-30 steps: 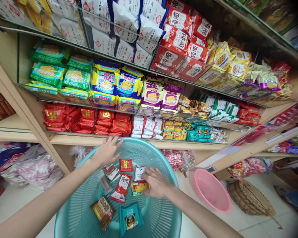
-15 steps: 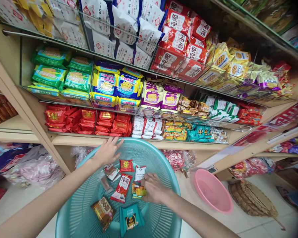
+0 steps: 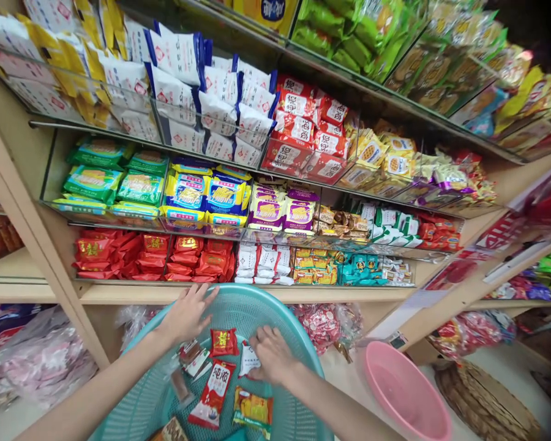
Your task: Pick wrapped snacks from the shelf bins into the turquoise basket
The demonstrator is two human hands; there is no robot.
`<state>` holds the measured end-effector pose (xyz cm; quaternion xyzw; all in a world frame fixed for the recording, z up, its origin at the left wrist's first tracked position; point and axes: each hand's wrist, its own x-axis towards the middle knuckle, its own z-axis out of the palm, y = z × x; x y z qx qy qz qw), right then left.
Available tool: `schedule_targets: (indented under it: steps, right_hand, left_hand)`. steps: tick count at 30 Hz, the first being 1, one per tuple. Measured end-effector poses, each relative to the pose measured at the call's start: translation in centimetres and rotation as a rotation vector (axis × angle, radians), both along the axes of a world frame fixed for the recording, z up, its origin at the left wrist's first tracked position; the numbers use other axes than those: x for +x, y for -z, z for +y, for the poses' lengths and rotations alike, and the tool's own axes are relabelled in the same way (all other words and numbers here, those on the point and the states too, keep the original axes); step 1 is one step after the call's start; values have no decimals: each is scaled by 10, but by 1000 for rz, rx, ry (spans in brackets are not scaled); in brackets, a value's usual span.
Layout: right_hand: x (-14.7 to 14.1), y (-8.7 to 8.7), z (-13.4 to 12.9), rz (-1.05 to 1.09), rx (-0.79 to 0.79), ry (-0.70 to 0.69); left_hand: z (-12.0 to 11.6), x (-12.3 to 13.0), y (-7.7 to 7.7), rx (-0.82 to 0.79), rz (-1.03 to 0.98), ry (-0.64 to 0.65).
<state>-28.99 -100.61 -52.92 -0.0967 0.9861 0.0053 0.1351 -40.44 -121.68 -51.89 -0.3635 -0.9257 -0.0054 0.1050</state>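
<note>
Inside a teal basket (image 3: pixel 252 293) lie several wrapped snacks. My left hand (image 3: pixel 187 315) is over the basket's upper left rim, fingers spread, holding nothing. My right hand (image 3: pixel 273 355) reaches into the basket with curled fingers at a small white packet (image 3: pixel 248 360), partly covering it; whether it grips the packet is unclear. Left of that packet is a small red packet (image 3: pixel 223 342). Below are a long red and white packet (image 3: pixel 212 395) and a yellow packet (image 3: pixel 252 410). Brown and white packets (image 3: pixel 195 360) lie under my left hand. A brown packet (image 3: pixel 169 430) is cut off below.
Shelves (image 3: pixel 239 295) of packaged snacks fill the view behind the basket. A pink basin (image 3: pixel 406 392) and a woven basket (image 3: pixel 489 404) stand on the floor at the right. Plastic bags (image 3: pixel 37 361) lie at the lower left, others under the shelf.
The view has tilted up, showing more upper shelves. My right hand has moved off the yellow packet, which now lies uncovered, and onto the white packet.
</note>
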Motion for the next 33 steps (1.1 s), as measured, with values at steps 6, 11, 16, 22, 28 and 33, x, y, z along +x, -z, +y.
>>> schedule_targets:
  steps: [6, 11, 16, 22, 28, 33]
  right_hand:
    - [0, 1, -4, -39, 12, 23]
    - [0, 8, -7, -11, 21, 32]
    - [-1, 7, -3, -6, 0, 33]
    - [-25, -37, 22, 219, -155, 54]
    - [-69, -67, 64, 650, -284, 246]
    - [-95, -63, 83, 734, -310, 474]
  left_hand:
    - [0, -3, 2, 10, -10, 3]
    - [-1, -3, 2, 31, 2, 16]
    - [-2, -3, 2, 39, 3, 14]
    - [-1, -3, 0, 38, -3, 13]
    - [0, 2, -7, 4, -21, 1]
    - [0, 5, -9, -6, -9, -2]
